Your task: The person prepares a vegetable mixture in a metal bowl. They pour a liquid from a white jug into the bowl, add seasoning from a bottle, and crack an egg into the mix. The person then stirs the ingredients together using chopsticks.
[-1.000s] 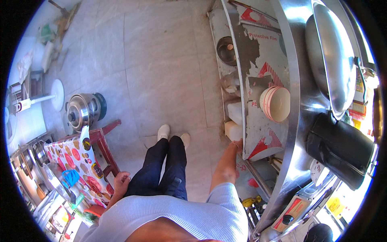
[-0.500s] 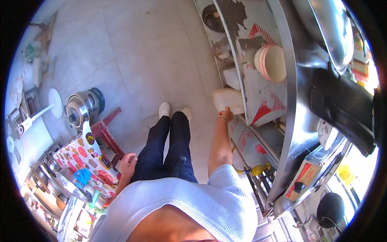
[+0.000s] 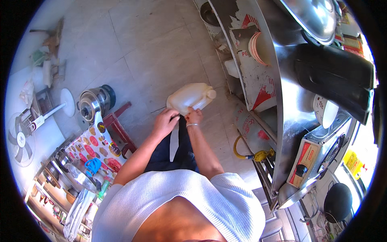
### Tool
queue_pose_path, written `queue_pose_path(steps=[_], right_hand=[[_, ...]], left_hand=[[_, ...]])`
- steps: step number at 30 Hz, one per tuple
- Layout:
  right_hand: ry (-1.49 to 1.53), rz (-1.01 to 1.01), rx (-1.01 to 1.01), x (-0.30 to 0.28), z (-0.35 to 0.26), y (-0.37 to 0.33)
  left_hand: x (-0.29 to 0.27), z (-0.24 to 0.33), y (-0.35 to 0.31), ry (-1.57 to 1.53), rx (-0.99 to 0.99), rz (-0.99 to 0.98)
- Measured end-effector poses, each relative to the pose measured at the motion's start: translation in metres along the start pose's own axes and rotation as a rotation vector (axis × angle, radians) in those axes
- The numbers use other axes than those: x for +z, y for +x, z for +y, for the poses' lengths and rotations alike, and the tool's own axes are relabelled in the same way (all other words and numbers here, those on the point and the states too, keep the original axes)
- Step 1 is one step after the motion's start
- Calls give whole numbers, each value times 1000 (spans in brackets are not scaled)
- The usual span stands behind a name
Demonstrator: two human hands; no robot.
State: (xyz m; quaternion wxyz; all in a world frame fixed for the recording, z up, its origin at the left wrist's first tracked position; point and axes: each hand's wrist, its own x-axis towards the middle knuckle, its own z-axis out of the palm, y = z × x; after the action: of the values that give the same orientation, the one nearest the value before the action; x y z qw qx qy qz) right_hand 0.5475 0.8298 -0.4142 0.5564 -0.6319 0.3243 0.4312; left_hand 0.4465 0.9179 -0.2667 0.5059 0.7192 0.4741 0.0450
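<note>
- White plastic makes up one electric fan [image 3: 19, 139] at the far left edge, its round grille facing up.
- One steel pot [image 3: 89, 105] with a shiny round lid stands on the pale tiled floor [image 3: 133, 44], just beside one dark red stool [image 3: 117, 128].
- One patterned cloth [image 3: 94, 151], cream with red and orange blobs, lies over a low surface left of the person; a blue piece lies on it, too small to name.
- One left hand [image 3: 164, 122] has its fingers curled round the lower left side of the jug, gripping it.
- One translucent white plastic jug [image 3: 188, 98], squarish with rounded corners and one round white cap at its right end, is held tilted on its side in front of the person, above the floor; what is in it cannot be told.
- One right hand [image 3: 194, 117], a thin bangle on its wrist, pinches the jug's underside near the neck with its fingers closed on it.
- One yellow hose [image 3: 241, 150] curls on the floor to a yellow fitting by the counter.
- One long stainless-steel counter [image 3: 288, 109], smooth and bright, runs down the right side.
- One stack of pale round bowls [image 3: 258, 47] sits on the shelf under the counter.
- One domed steel lid [image 3: 312, 16] and one black oblong tray [image 3: 336, 78] rest on top of the counter.
</note>
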Motion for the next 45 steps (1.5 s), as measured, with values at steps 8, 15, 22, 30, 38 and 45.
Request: queue_pose_path(steps=[8,15,22,30,38,45], right_hand=[[-266,-448,-158,-24,-59,-222],[-958,-731,-863,-77,-156,-331],[-1230,29,-1443,-112,-237,-392],[-1318,275,-1497,-211,-247,-457],[-1480,-108,-1695,-322,-282,-488],[-1060,-225,-1787,-420,-325,-484]], left_hand=[[-6,82,-42,96,-135,-31],[-68,145,-120,34,-74,-61],[-74,236,-162,128,415,-204],[-74,327,-207,331,895,-387],[-29,400,-247,492,1068,-573],[33,461,-300,655,1091,-575]])
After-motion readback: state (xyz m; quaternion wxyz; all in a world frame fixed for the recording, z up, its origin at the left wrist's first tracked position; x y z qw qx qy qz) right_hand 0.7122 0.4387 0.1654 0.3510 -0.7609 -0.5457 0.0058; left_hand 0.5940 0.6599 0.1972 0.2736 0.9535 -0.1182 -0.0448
